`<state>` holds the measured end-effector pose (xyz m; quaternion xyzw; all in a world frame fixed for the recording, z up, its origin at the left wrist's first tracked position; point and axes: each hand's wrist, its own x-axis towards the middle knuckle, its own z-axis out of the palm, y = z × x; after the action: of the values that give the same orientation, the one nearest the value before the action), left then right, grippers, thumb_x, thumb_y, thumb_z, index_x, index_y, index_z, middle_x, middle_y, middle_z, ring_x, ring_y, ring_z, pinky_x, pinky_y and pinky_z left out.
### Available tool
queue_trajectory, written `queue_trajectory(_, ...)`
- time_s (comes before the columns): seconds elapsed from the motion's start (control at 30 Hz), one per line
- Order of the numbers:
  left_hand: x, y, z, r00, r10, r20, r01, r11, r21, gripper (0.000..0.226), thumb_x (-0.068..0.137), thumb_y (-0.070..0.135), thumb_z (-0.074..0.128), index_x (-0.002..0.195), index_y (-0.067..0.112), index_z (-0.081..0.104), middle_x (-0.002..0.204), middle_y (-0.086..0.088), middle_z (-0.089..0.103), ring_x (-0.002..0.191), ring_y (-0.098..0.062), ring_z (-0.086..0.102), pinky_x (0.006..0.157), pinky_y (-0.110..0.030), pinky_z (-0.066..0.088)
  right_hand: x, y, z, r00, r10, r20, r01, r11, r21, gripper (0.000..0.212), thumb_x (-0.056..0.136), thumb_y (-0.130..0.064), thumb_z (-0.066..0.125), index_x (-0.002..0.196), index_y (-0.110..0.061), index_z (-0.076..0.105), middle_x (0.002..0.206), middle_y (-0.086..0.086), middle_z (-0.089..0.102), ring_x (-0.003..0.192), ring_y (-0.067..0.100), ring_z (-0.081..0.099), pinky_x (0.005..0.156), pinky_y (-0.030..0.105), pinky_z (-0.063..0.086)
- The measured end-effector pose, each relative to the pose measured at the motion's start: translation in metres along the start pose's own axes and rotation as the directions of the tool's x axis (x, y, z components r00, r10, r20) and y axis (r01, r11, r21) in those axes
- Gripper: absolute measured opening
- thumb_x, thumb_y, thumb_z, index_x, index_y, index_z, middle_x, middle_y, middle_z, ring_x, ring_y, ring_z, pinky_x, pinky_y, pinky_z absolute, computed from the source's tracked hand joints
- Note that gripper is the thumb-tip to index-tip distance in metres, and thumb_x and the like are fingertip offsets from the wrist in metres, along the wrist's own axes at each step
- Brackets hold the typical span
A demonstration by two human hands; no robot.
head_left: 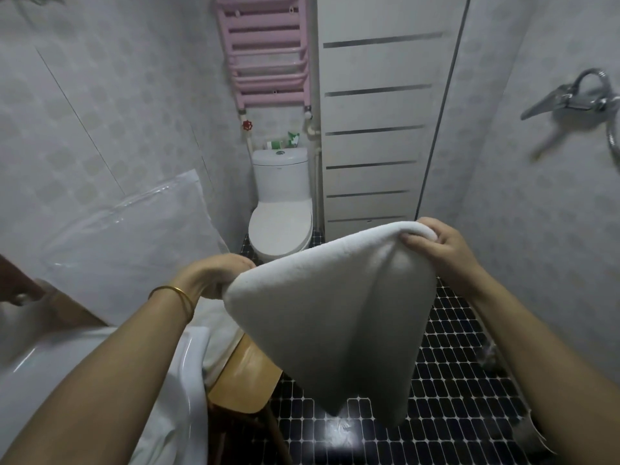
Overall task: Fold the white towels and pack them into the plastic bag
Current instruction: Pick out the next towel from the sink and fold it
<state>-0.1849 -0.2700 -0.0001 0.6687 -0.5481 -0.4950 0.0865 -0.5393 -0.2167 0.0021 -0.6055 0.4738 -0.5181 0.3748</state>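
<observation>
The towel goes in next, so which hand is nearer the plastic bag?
Left. The left hand grips the white towel close beside the plastic bag; the right hand grips the towel's other corner, on the side away from the bag.

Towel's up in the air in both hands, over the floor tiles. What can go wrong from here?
1. The white towel hangs from only its top edge, pinched by the left grip and right grip; a slip likely drops it on the dark tiled floor, where glare hints at wetness.
2. It hangs to an uneven point; a mid-air fold may skew.
3. The plastic bag sits off to the left, unheld; packing probably needs a free grip.
</observation>
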Motion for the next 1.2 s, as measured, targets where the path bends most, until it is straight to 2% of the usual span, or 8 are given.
queue_trajectory(0.2,-0.003,-0.029,0.0,0.913,0.193,0.359,0.008,0.872,-0.49,0.048,0.077,0.056,0.064,0.075,0.008,0.07,0.062,-0.005,0.061,0.06,-0.014,0.061,0.062,-0.023,0.052,0.011,-0.001,0.014,0.98,0.19,-0.052,-0.159,0.918,0.364,0.008,0.089,-0.016,0.06,0.087,-0.013,0.067,0.068,-0.004,0.07,0.06,0.009,0.065,0.052,0.019,0.05)
queue_trajectory(0.33,0.005,-0.049,0.019,0.891,0.368,0.264,-0.147,0.787,-0.599,0.088,0.051,0.03,0.093,0.126,0.009,0.054,0.126,-0.015,0.057,0.113,-0.026,0.06,0.091,-0.04,0.051,0.011,0.0,0.023,0.951,0.308,-0.043,-0.249,0.838,0.486,0.016,0.092,-0.021,0.057,0.096,-0.009,0.066,0.085,0.008,0.067,0.073,0.018,0.064,0.065,0.026,0.053)
queue_trajectory(0.47,0.01,-0.055,0.05,0.911,0.323,0.255,-0.121,0.803,-0.584,0.093,0.056,0.0,0.084,0.136,0.021,0.041,0.133,-0.009,0.049,0.117,-0.028,0.057,0.083,-0.038,0.054,0.004,-0.005,0.03,0.929,0.369,0.013,-0.303,0.744,0.595,0.018,0.091,-0.026,0.056,0.093,-0.013,0.069,0.096,0.013,0.062,0.089,0.025,0.058,0.087,0.041,0.046)
queue_trajectory(0.6,0.009,-0.053,0.086,0.912,0.332,0.24,-0.174,0.844,-0.507,0.083,0.059,-0.007,0.077,0.133,0.013,0.046,0.13,-0.013,0.053,0.115,-0.032,0.058,0.093,-0.044,0.052,-0.006,-0.009,0.029,0.924,0.36,0.132,-0.346,0.634,0.692,0.022,0.092,-0.03,0.052,0.102,-0.014,0.064,0.087,0.008,0.069,0.078,0.021,0.068,0.068,0.032,0.057)
queue_trajectory(0.83,0.006,-0.047,0.092,0.946,0.264,-0.186,-0.298,0.936,-0.186,0.027,0.054,0.022,0.064,0.076,0.005,0.065,0.076,-0.007,0.063,0.074,-0.021,0.057,0.065,-0.035,0.047,-0.026,0.008,0.009,0.885,0.434,0.171,-0.418,0.574,0.704,0.022,0.095,-0.029,0.049,0.104,-0.013,0.062,0.082,0.009,0.07,0.071,0.02,0.07,0.06,0.03,0.058)
queue_trajectory(0.93,0.006,-0.057,0.094,0.851,0.184,-0.492,-0.316,0.928,-0.199,0.01,0.071,0.023,0.066,0.076,0.015,0.064,0.075,-0.001,0.061,0.073,-0.016,0.056,0.061,-0.03,0.045,-0.041,0.028,0.002,0.812,0.543,0.215,-0.512,0.484,0.71,0.028,0.088,-0.031,0.053,0.094,-0.01,0.072,0.085,0.008,0.071,0.074,0.02,0.071,0.064,0.031,0.059)
queue_trajectory(1.07,0.005,-0.063,0.115,0.824,0.184,-0.535,-0.428,0.822,-0.376,0.008,0.088,0.014,0.057,0.092,0.013,0.064,0.085,0.001,0.065,0.084,-0.015,0.06,0.067,-0.024,0.046,-0.057,0.047,0.001,0.729,0.627,0.273,-0.594,0.383,0.708,0.035,0.084,-0.034,0.057,0.087,-0.006,0.077,0.089,0.008,0.074,0.08,0.021,0.072,0.067,0.033,0.06)
queue_trajectory(1.2,-0.001,-0.061,0.132,0.642,0.187,-0.743,-0.454,0.874,-0.172,0.025,0.094,0.031,0.053,0.104,0.008,0.05,0.083,0.007,0.056,0.076,-0.008,0.054,0.059,-0.013,0.037,-0.059,0.052,-0.006,0.648,0.722,0.244,-0.658,0.369,0.657,0.036,0.086,-0.038,0.059,0.087,-0.006,0.075,0.089,0.009,0.073,0.075,0.022,0.072,0.055,0.034,0.058)
